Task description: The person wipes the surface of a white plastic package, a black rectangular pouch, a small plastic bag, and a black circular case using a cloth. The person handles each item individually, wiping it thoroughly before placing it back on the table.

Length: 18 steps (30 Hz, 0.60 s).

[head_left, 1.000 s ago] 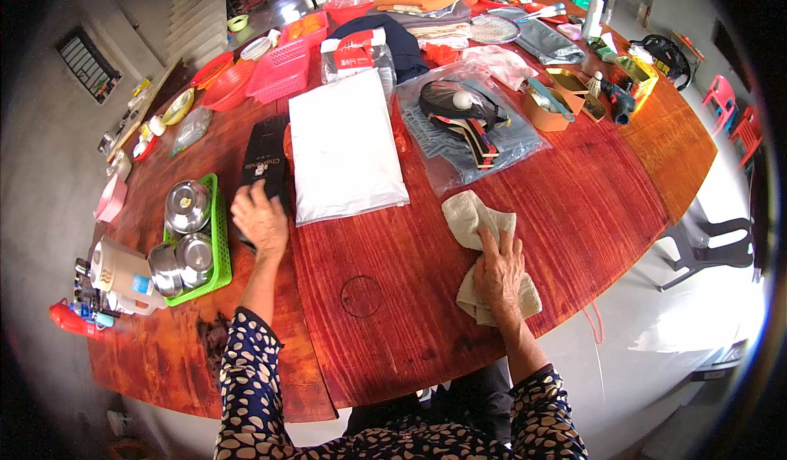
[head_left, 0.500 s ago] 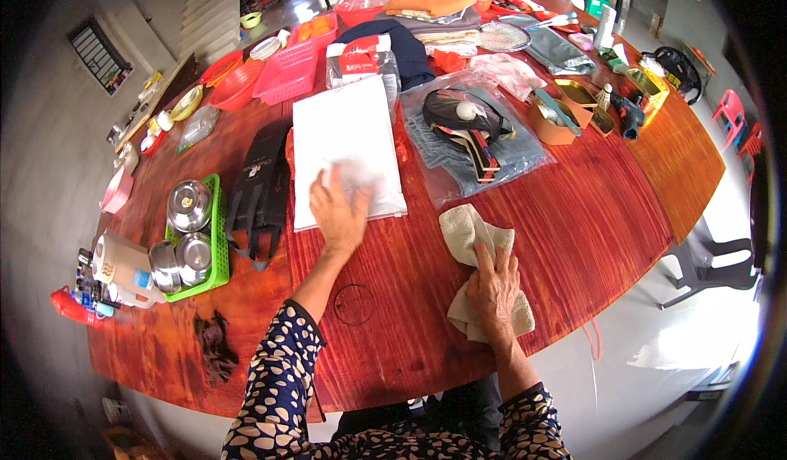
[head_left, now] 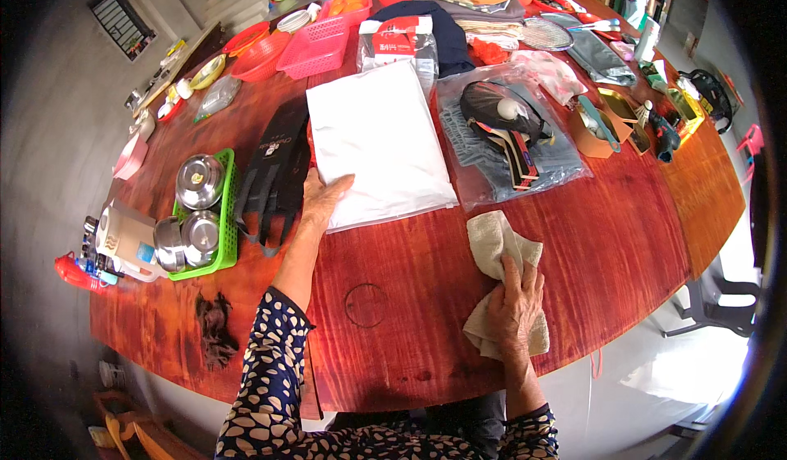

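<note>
A flat white packet (head_left: 381, 148) lies on the red wooden table, slightly turned. At its near left corner is my left hand (head_left: 321, 202), thumb on top and the other fingers along the edge, partly hidden; it appears to grip the packet. To the right, my right hand (head_left: 515, 304) presses on a crumpled beige cloth (head_left: 496, 243), with fingers bent over its folds. A black carry bag (head_left: 275, 165) with straps lies left of the packet. On the other side is a clear plastic bag (head_left: 471, 173) with table tennis bats (head_left: 518, 161) and a white ball (head_left: 508, 109) on top.
A green basket (head_left: 229, 214) with steel pots stands left, beside a pale jug (head_left: 123, 239). Pink baskets (head_left: 316, 46), folded cloths (head_left: 488, 29) and a badminton racket (head_left: 548, 34) crowd the far side. An orange box (head_left: 594, 136) and a drill (head_left: 666, 136) are at right.
The white packet has turned and shifted right. My left hand has moved from its top to its near left edge. My right hand remains on the cloth. The view has swung slightly.
</note>
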Tool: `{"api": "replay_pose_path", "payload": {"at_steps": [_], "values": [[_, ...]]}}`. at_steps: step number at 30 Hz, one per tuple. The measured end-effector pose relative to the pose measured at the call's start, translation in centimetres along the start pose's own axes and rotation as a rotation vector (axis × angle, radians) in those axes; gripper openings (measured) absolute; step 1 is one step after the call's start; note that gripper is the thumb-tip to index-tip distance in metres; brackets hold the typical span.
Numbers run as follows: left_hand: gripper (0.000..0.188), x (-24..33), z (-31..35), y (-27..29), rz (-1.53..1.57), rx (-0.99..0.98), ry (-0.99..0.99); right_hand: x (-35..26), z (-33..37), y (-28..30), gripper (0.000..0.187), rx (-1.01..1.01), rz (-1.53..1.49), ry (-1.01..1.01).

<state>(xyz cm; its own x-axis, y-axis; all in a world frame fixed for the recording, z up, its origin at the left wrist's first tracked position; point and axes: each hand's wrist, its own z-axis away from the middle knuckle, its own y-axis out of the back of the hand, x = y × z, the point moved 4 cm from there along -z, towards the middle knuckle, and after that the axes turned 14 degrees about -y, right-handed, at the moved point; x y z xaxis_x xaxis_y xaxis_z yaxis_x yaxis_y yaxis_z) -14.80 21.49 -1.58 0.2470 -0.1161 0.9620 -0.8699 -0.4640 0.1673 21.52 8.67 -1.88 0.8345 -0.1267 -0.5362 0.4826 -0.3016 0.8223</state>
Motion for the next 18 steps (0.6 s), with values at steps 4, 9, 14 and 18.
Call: {"api": "replay_pose_path", "payload": {"at_steps": [4,9,14,18], "values": [[0.043,2.5,0.7,0.3,0.229,0.029,-0.126,0.0,-0.1,-0.2,0.048,0.004,-0.009,0.014],[0.036,4.6,-2.3,4.1,0.3,0.155,-0.262,0.2,-0.1,-0.2,0.053,-0.013,0.019,0.007],[0.038,5.2,-5.4,9.1,0.321,0.146,-0.199,0.3,-0.1,-0.4,0.054,-0.01,0.012,0.008],[0.036,4.0,-7.6,13.0,0.267,0.159,-0.231,0.2,-0.2,-0.4,0.053,-0.012,0.011,0.013]]}}
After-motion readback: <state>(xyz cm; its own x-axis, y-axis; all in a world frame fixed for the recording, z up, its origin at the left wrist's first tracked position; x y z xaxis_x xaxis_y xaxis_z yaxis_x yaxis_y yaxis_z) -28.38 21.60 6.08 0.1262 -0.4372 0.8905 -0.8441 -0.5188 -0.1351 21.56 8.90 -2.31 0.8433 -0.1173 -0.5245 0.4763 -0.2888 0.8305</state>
